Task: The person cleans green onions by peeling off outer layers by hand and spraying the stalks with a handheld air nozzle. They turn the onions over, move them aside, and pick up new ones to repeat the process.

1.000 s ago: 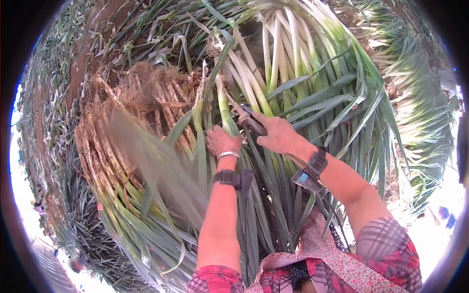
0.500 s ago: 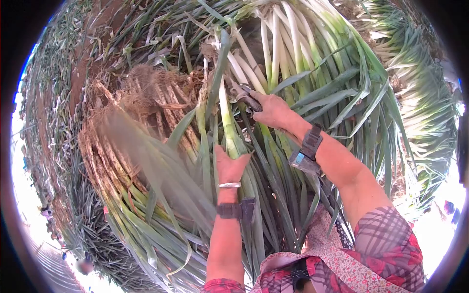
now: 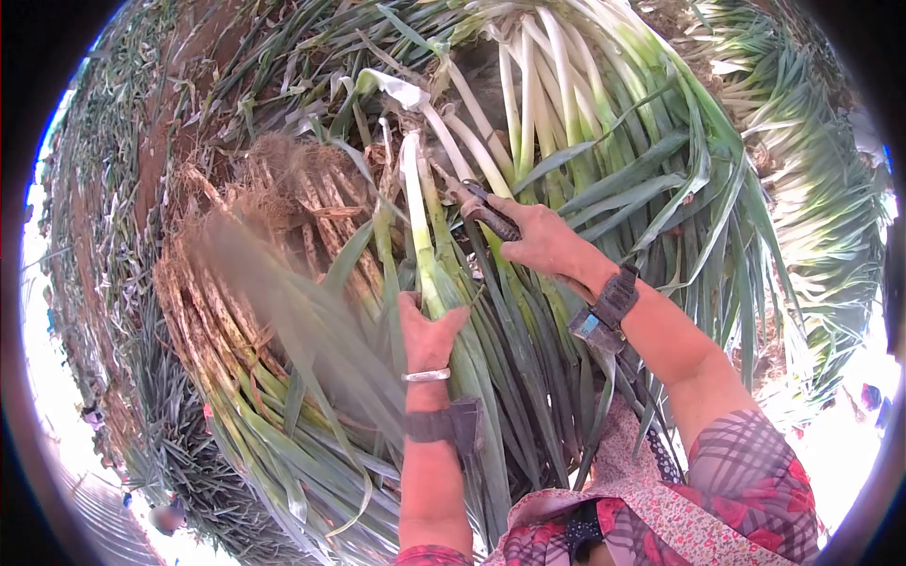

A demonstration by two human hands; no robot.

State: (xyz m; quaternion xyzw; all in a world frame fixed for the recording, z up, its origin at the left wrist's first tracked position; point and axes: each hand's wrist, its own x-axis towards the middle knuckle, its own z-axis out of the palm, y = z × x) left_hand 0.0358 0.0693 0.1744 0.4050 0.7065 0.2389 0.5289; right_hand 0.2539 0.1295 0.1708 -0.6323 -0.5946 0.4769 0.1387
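Note:
My left hand [image 3: 429, 332] is closed around a leek [image 3: 415, 198] at its green part, and the white end points away from me. To its right, my right hand [image 3: 547, 241] grips a dark-handled tool [image 3: 493, 217]. The tool's brownish far end lies near the white stalks, and its exact kind does not show clearly. A peeled, bent white-and-green strip [image 3: 401, 91] lies just beyond the held leek's tip. Under and beside both hands spread the long green leaves of more leeks [image 3: 528, 377].
Left of my hands lies a heap of unpeeled leeks [image 3: 203, 321] with brown, soil-covered roots. At the upper right is a pile of clean white-stemmed leeks [image 3: 566, 85]. A long row of leeks [image 3: 802, 198] runs down the far right. A blurred leaf [image 3: 283, 283] crosses the left side.
My left hand has shifted left and slightly down with the leek, whose white end is now bare. The leaf that stood by it is gone. My right hand moved slightly right and down.

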